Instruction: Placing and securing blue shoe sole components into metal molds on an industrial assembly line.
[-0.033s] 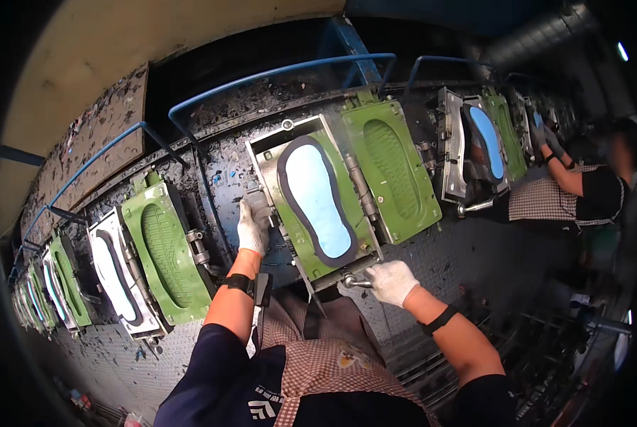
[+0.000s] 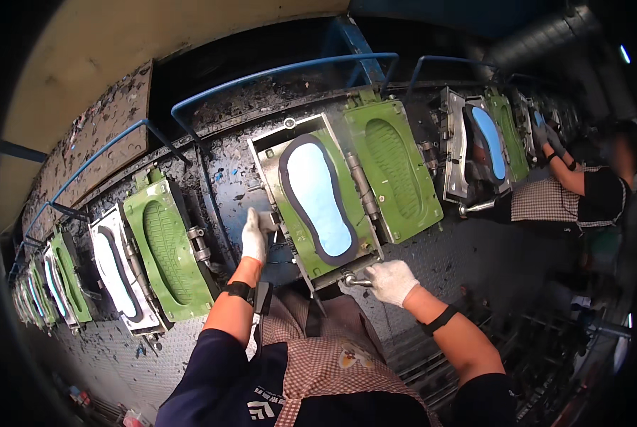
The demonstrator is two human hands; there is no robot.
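In front of me an opened green mould (image 2: 303, 238) lies in a metal frame. Inside it rests a light-blue insole (image 2: 317, 192) with a dark border. The mould's lid half (image 2: 389, 171), green with a ridged sole-shaped hollow, is folded out to the right on a hinge (image 2: 361, 186). My left hand (image 2: 254, 238), in a white glove, is at the frame's left side with its fingers stretched upward, beside a small metal block (image 2: 269, 220). My right hand (image 2: 391, 282), also gloved, is closed around the end of a metal handle (image 2: 355, 280) at the mould's near edge.
More opened moulds (image 2: 169, 249) stand in a row to the left. Another mould with a blue insole (image 2: 489, 142) is to the right, where a co-worker (image 2: 571, 188) reaches into a further one. A blue rail (image 2: 283, 69) runs behind; scraps litter the bench.
My left hand has slid a little toward me along the frame, and its fingers have straightened. My right hand stays on the handle. The view has shifted slightly.
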